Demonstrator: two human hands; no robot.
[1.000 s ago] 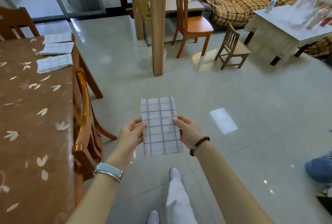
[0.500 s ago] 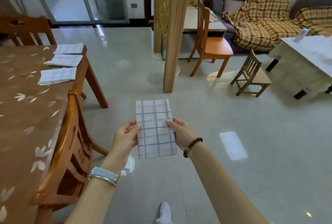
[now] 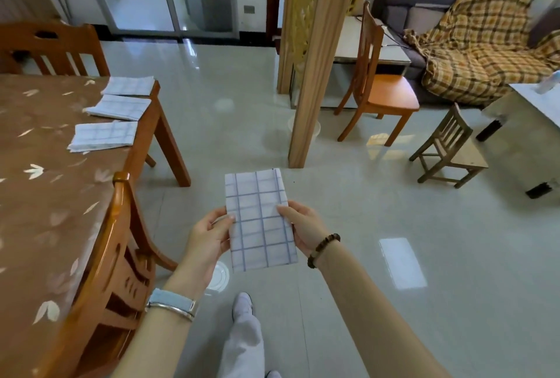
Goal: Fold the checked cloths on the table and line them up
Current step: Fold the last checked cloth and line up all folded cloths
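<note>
Head view: in the lower centre of the frame, a folded checked cloth (image 3: 260,220) is held flat in the air over the tiled floor (image 3: 394,211), long side running away from the camera. The left hand (image 3: 210,233) pinches its left edge with thumb on top; the right hand (image 3: 303,227) pinches its right edge likewise. At the upper left, three folded checked cloths (image 3: 104,135) lie in a row near the edge of the brown leaf-patterned table (image 3: 39,196), the two farther ones touching. A wooden chair (image 3: 115,256) stands tucked against the table, lower left.
</note>
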